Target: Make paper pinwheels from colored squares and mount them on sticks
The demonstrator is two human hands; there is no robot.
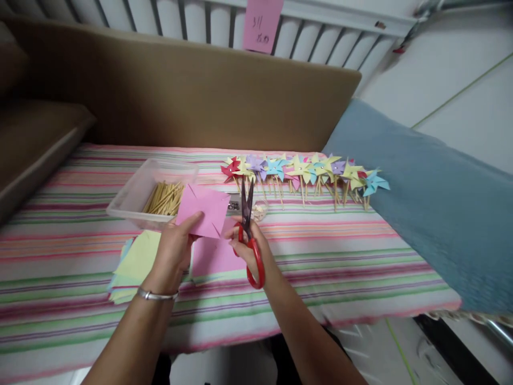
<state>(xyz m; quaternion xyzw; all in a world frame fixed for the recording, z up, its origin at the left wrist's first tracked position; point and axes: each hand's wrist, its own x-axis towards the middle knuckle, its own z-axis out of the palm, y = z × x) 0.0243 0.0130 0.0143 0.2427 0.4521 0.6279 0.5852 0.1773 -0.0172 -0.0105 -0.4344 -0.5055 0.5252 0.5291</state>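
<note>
My left hand [174, 248] pinches a pink paper square [204, 209] by its near edge and holds it up above the striped cloth. The square shows cuts running in from its corners. My right hand [250, 251] grips red-handled scissors [248, 230], blades pointing away and slightly apart, just right of the square. Under the hands lies another pink sheet [214, 256].
A clear plastic tub [138, 195] of wooden sticks sits at the left. A stack of coloured paper squares [134, 264] lies beside my left wrist. A row of finished paper pinwheels [304, 171] lines the far side. A blue cushion [433, 203] is at the right.
</note>
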